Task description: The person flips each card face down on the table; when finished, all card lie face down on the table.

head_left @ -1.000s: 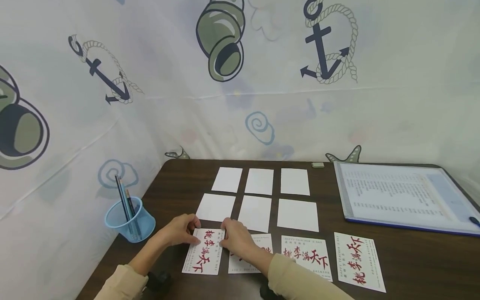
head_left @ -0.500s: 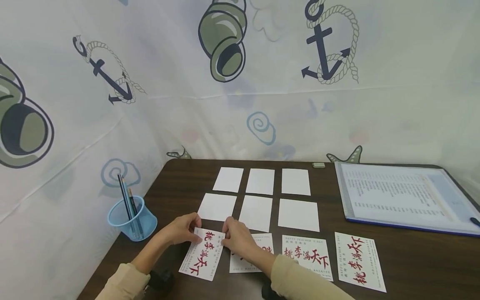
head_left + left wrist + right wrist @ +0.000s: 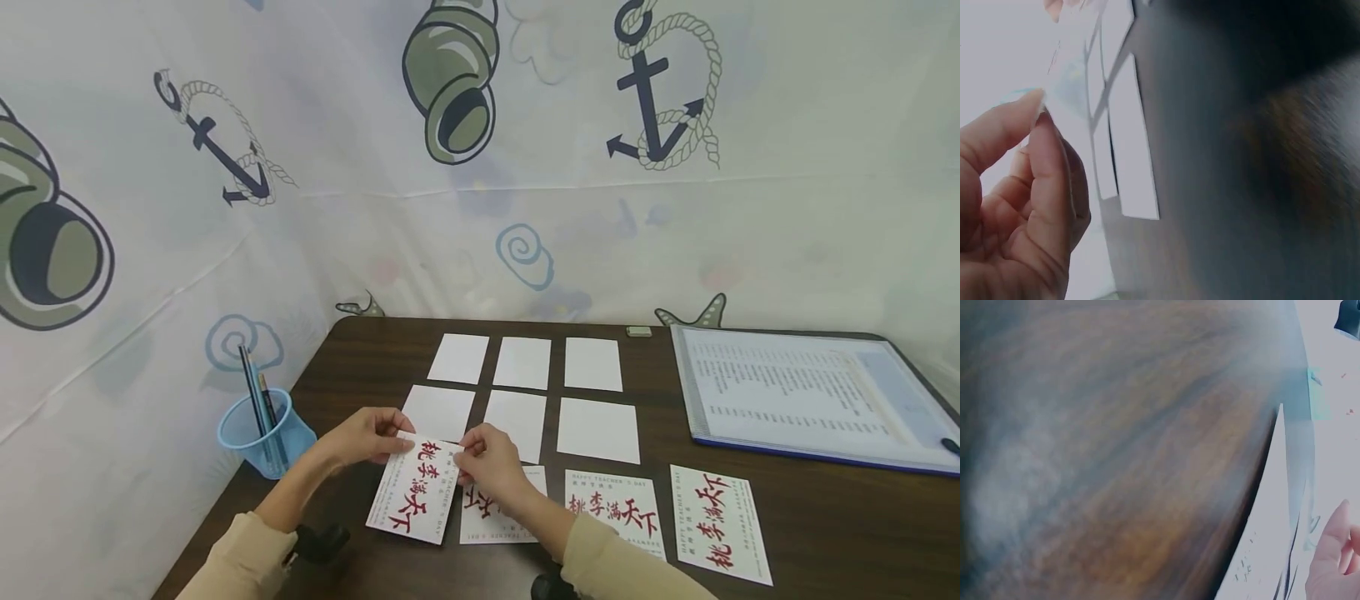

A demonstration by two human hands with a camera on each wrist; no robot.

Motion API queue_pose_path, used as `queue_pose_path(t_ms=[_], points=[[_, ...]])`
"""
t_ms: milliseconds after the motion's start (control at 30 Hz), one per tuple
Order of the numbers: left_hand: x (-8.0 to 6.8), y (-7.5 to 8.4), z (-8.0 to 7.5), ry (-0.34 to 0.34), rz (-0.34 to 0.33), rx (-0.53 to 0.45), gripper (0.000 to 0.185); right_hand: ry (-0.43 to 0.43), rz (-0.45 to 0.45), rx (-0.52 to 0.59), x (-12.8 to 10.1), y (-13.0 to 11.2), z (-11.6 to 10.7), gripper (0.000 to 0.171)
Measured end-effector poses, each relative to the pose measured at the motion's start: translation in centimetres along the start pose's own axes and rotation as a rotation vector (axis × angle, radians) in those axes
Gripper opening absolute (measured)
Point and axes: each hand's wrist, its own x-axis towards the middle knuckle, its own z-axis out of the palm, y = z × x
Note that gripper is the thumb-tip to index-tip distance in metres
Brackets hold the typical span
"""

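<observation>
A person's left hand [image 3: 367, 433] and right hand [image 3: 491, 458] are each pinching a top corner of a red-lettered card [image 3: 416, 492], lifting it off the dark table [image 3: 825, 517]. The card's lower edge is hanging just below the fingers, beside a second card [image 3: 495, 521], so it is probably at risk of catching and shifting that neighbour. Uneven pinches could be bending it.

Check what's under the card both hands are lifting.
The lifted card is pinched at its top edge by the left hand and right hand. Beneath shows dark table; its right edge overlaps the neighbouring card. Anything directly underneath is hidden.

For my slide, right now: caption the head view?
Both hands lift a red-lettered card above the dark table.
</observation>
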Motion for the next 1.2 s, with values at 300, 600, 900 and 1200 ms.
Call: queue_pose_path(t_ms=[300,600,900,1200], points=[[1.1,1.7,0.4,0.111,0.002,-0.066,0.027,0.112,-0.004,0.081,0.0,-0.5,-1.0,0.025],[1.6,3.4,1.5,0.288,0.068,-0.043,0.022,0.094,-0.233,-0.154,-1.2,-2.1,0.7,0.018],[2.2,5.1,2.8,0.419,0.069,0.008,0.013,0.081,-0.319,-0.235,-1.6,-3.0,2.1,0.034],[2.3,5.9,3.5,0.461,0.1,-0.001,0.012,0.102,-0.395,-0.29,-2.0,-3.0,1.8,0.019]])
